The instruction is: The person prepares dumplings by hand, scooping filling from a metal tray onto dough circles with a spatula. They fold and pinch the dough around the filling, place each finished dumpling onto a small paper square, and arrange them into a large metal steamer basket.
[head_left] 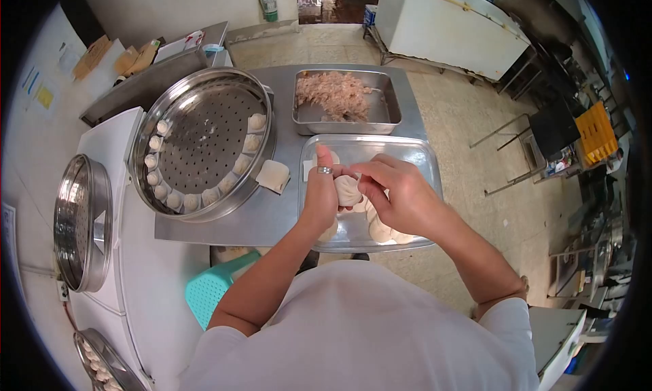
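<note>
A pleated white bun (348, 191) rests in my left hand (322, 193), whose fingers curl under and around it. My left thumb points up and a ring shows on that hand. My right hand (392, 187) pinches the bun's edge from the right with bent fingers. Both hands are above a shallow metal tray (426, 165), where round dough wrappers (384, 232) lie partly hidden under my right hand. Behind the tray is a deep metal pan (385, 108) with pinkish minced filling (334, 94).
A large perforated steamer tray (204, 129) stands at the left, with several buns on paper squares along its rim. A stack of paper squares (273, 176) lies beside it. Another steamer (81, 222) is farther left. A turquoise stool (212, 292) stands below the metal table (204, 233).
</note>
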`<state>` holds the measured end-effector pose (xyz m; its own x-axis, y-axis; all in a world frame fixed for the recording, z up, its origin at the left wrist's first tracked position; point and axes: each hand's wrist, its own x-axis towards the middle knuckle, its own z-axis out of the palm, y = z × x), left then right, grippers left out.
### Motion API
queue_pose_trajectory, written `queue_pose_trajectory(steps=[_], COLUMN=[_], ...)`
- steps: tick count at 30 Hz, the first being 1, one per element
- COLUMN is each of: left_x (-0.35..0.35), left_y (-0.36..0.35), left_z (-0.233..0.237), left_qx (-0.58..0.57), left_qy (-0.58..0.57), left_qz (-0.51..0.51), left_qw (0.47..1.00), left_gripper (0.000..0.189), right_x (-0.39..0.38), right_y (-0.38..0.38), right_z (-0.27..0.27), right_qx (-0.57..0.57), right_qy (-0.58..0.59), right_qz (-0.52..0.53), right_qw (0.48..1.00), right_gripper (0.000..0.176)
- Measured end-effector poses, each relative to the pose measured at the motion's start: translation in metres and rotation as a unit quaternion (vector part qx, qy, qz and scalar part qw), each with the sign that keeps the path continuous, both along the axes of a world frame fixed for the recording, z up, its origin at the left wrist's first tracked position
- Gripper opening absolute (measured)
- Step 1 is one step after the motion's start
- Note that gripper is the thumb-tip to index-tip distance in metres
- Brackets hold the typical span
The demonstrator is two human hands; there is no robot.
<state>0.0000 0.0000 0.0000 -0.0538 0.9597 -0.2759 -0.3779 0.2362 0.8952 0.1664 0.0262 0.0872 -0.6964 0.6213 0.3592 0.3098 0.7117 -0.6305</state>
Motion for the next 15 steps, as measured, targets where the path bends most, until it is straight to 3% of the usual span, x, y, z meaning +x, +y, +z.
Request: queue_pose_trajectory(steps=[5,11,15], left_x=[0.003,0.013,0.012], left_y=[0.000,-0.001,0.000], left_z=[-0.006,0.005,0.001], left_qx=[0.027,-0.084,-0.068], left_qy=[-0.010,-0.054,-0.067], left_qz=[0.014,-0.013,-0.052], left_qw=[0.999,0.995,0.994], left_gripper=[0.093,0.093,0.093], right_x=[0.002,0.004,0.006], right_y=[-0.007,-0.009,-0.007], right_z=[-0.011,-0.023,-0.016], right_qx=[0.004,0.068,0.040], right_qy=[0.008,-0.011,0.009], right_qz=[-0.016,-0.036,-0.005], right_qw=[1.000,0.997,0.999], right_gripper=[0.018,0.016,0.018])
